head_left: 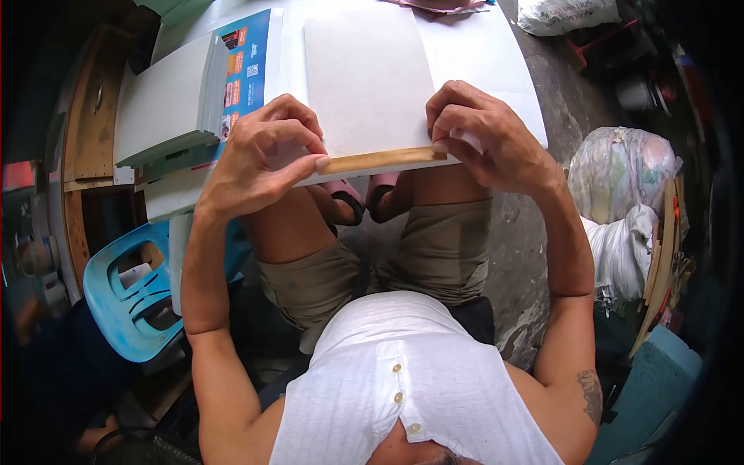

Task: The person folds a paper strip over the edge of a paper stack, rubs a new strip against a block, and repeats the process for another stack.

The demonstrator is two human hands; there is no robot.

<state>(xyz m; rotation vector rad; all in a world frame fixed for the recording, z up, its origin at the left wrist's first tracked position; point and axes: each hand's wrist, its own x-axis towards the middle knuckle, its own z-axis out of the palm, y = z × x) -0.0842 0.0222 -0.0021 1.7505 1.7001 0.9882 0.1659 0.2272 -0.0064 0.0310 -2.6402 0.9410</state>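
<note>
— Grip check, both hands: what's each one got?

— Left hand is curled shut, thumb & forefinger pinched on the near-left corner of the white sheet, right at the end of the brown strip. Right hand is also closed, fingers bent over the near-right corner, tips pressing the strip's other end.

— Where's the sheet sit?

— Flat on the white table, long side running away from the person, near edge even w/ the table's front edge. Brown strip runs along that near edge, between the two hands, slightly tilted, right end higher in the picture.

— Strip on top of the sheet or under?

— Can't tell for sure. Looks like it's folded along the edge, but the layers aren't clear.

— What else on the table?

— Left of the sheet: a blue printed card w/ orange & white panels, partly under a stack of grey-white boards. Stack's just beside the left hand, not touching it.

— Below the table?

— Person's knees in khaki shorts, pink sandals right under the table edge. Turquoise plastic chair at the person's left.

— Right side?

— Bulging plastic bags on the concrete floor, well apart from the table, plus thin wooden slats leaning beside them. White sack at far right, past the table's corner.
</note>
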